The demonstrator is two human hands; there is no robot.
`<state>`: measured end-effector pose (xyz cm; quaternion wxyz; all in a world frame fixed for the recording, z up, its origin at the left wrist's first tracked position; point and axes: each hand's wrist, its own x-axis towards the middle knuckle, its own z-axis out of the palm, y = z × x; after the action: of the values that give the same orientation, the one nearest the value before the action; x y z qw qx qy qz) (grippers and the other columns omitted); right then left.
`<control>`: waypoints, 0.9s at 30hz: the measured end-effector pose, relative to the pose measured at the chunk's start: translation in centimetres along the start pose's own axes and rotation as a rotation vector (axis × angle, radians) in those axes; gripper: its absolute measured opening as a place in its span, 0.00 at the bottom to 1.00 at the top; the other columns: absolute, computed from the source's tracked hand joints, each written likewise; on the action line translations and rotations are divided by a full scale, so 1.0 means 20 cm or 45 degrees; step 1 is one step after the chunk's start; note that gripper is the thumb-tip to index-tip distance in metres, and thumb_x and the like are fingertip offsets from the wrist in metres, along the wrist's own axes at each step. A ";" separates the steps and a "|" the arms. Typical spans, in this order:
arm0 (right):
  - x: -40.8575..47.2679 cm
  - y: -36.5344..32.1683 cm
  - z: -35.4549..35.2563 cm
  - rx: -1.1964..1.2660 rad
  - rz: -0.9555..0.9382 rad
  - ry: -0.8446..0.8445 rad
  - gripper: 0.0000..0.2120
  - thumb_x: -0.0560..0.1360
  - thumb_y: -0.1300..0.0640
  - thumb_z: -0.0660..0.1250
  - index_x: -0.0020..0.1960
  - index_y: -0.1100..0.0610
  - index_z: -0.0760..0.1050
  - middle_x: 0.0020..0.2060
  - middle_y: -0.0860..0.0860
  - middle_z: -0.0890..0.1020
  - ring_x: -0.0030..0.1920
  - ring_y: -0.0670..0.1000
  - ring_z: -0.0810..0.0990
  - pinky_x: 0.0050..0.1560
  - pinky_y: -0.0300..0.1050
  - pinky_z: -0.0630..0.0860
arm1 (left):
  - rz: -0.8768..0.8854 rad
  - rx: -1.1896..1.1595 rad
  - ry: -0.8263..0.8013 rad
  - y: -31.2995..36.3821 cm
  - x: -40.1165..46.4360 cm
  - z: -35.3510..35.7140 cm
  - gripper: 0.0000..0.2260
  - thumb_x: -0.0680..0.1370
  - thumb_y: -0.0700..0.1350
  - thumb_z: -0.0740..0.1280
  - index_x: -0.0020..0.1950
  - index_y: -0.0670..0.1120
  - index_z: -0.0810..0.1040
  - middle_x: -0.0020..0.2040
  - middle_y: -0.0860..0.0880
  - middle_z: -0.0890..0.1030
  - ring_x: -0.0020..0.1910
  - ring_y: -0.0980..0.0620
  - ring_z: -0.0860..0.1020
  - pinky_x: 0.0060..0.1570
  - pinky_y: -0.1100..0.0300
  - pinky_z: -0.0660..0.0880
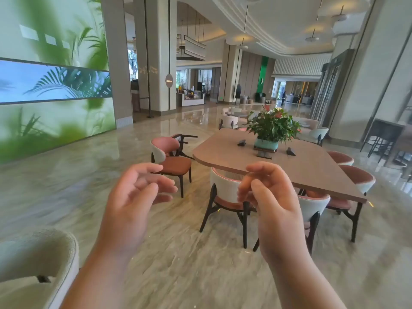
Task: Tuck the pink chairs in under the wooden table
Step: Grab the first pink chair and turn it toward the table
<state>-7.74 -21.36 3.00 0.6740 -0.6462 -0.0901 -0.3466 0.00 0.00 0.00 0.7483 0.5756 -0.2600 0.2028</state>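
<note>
Wooden table (307, 168) bears a potted plant (272, 128) (centred), two dark wedges (241, 142).

- Wooden table (307, 166) carries a potted plant (273, 128).
- One pink chair (171, 157) stands clear of the table's left end.
- Left hand (131, 201) and right hand (272, 204) hover empty, fingers loosely curled.

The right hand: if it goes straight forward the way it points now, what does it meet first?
Probably the white back of the nearest pink chair, just beyond the right hand, with the wooden table edge above it. Depth is unclear from one view.
</note>
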 end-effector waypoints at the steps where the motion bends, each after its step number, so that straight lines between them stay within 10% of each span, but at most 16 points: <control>1: 0.03 0.03 0.04 -0.001 -0.003 0.000 0.14 0.81 0.71 0.57 0.54 0.56 0.77 0.36 0.50 0.81 0.38 0.50 0.79 0.42 0.42 0.78 | 0.014 -0.005 -0.002 -0.02 0.03 -0.02 0.14 0.77 0.37 0.60 0.56 0.50 0.81 0.46 0.40 0.85 0.47 0.40 0.85 0.45 0.51 0.83; 27: 1.39 1.33 0.95 0.083 0.055 -0.084 0.14 0.81 0.71 0.56 0.54 0.57 0.77 0.36 0.50 0.81 0.38 0.50 0.78 0.41 0.41 0.78 | -0.133 0.095 0.116 -1.23 1.49 -0.71 0.12 0.77 0.38 0.61 0.58 0.47 0.79 0.44 0.42 0.86 0.45 0.42 0.85 0.46 0.50 0.82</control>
<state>34.71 -15.32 0.20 0.6986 -0.6368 -0.1092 -0.3073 40.38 7.63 -2.95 0.7471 0.6059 -0.1875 0.1991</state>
